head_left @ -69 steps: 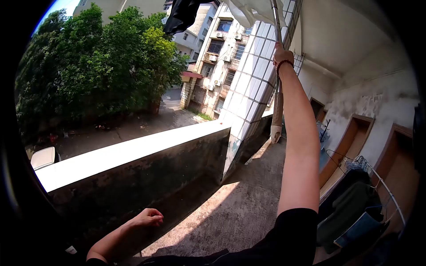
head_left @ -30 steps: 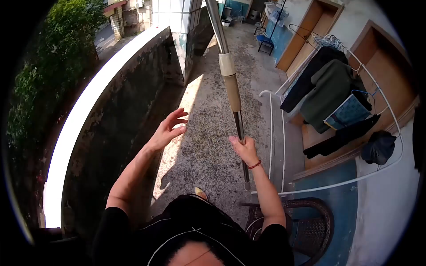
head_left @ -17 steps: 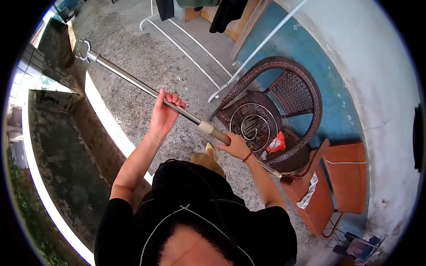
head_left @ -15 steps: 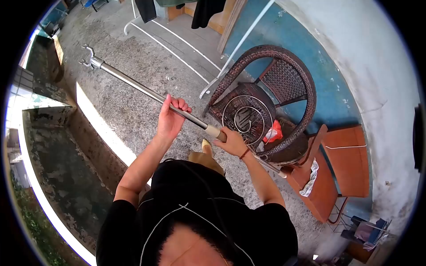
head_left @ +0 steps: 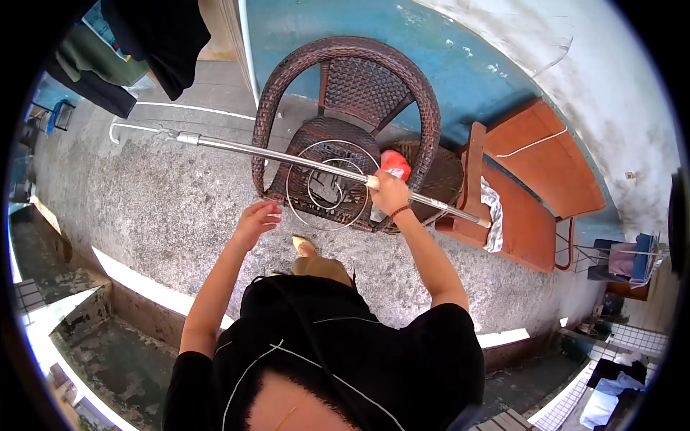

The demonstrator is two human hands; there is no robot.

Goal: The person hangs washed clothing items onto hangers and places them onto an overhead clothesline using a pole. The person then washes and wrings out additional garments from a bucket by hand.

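My right hand [head_left: 390, 194] is closed around a telescopic clothes pole [head_left: 269, 152], gripping it near the pale collar. The pole lies nearly level across my front, its forked hook end far to the left and its other end above the orange seat. My left hand [head_left: 257, 224] is off the pole, below it, with fingers loosely bent and apart and nothing in them. Behind the pole stands a brown wicker armchair [head_left: 338, 54]. A spiral wire hanger [head_left: 289, 197] appears over its seat, partly crossed by the pole. A red plastic bag [head_left: 395, 164] sits beside my right hand.
An orange cushioned chair [head_left: 514, 219] with a whitish cloth [head_left: 493, 215] stands to the right. Dark clothes [head_left: 154, 43] hang on a white rack [head_left: 194, 109] at upper left. A concrete ledge [head_left: 144, 309] runs along the lower left. The blue wall [head_left: 460, 79] rises behind the armchair.
My left hand has let go of the pole and dropped below it. The pole has turned closer to level, still in my right hand. My view has swung to the right.
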